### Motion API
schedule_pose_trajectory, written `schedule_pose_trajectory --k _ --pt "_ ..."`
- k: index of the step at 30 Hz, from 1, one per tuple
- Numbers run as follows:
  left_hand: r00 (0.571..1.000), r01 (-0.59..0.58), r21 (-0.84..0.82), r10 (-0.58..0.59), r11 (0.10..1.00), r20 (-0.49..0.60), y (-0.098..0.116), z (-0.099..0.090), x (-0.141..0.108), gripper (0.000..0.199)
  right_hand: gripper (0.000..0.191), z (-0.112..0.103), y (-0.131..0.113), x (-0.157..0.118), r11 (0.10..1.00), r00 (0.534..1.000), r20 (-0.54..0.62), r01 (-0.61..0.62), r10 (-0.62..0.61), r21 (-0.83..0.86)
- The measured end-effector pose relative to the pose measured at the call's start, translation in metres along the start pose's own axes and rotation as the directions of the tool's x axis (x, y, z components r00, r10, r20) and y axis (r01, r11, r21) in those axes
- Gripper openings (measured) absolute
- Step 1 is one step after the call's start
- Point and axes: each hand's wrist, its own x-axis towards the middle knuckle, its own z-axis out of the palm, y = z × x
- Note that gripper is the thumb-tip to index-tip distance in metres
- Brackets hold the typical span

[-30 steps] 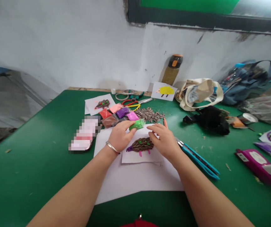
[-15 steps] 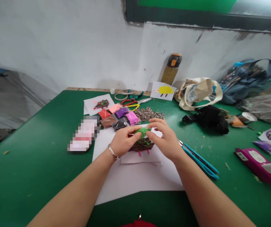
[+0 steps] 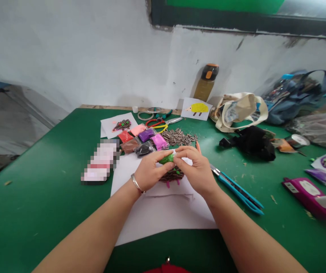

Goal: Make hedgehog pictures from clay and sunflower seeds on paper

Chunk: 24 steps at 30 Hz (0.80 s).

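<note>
At the centre of the frame, the left hand (image 3: 150, 170) is closed on one green packet (image 3: 166, 159), and the right hand (image 3: 195, 168) pinches its right end. Just below, partly hidden, lies one seed-covered picture (image 3: 172, 176) with two pink legs (image 3: 168, 184). Six other packets (image 3: 130, 145) lie left of centre, one heap of seeds (image 3: 179, 137) slightly right of centre, one blue-handled tool (image 3: 234, 192) lower right of centre

Single head view above hands (image 3: 146, 172), facing forward and down, table (image 3: 49, 204) to wall (image 3: 94, 57)
</note>
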Motion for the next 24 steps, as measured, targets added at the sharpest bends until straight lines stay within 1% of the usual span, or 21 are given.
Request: schedule_pose_trajectory --k 4,8,10,14,18,21,24 --pt "1.000 -0.027 0.009 0.027 1.000 0.003 0.0022 -0.0001 -0.0004 0.034 0.007 -0.0017 -0.0009 0.0000 1.000 1.000 -0.002 -0.004 0.004 0.015" --pt "0.999 -0.038 0.036 0.038 0.999 -0.003 0.0044 -0.0013 -0.0008 0.031 0.011 -0.0043 -0.0020 0.0001 0.999 1.000 -0.018 -0.007 0.006 -0.034" --pt "0.999 -0.047 0.046 0.047 0.998 -0.004 0.0045 -0.0021 -0.0011 0.032 0.011 -0.0045 -0.0027 -0.0001 0.999 1.000 -0.007 -0.003 0.003 -0.049" --pt "0.996 -0.084 0.053 0.083 0.995 0.034 0.0035 -0.0030 -0.0017 0.033 0.008 -0.0025 -0.0035 -0.0004 0.997 0.999 0.030 0.033 -0.031 -0.065" --pt "0.994 -0.096 0.081 0.091 0.992 0.061 0.0043 -0.0027 -0.0019 0.032 0.006 -0.0017 -0.0030 -0.0006 0.992 0.998 0.009 0.059 -0.059 -0.109" --pt "0.992 -0.108 0.086 0.103 0.990 0.070 0.0055 -0.0025 -0.0020 0.032 0.005 -0.0028 -0.0032 -0.0013 0.990 0.998 0.003 0.062 -0.062 -0.127" --pt "0.989 -0.126 0.077 0.119 0.989 0.088 0.0062 -0.0029 -0.0023 0.032 0.004 -0.0034 -0.0043 -0.0023 0.994 0.999 0.007 0.038 -0.037 -0.106"
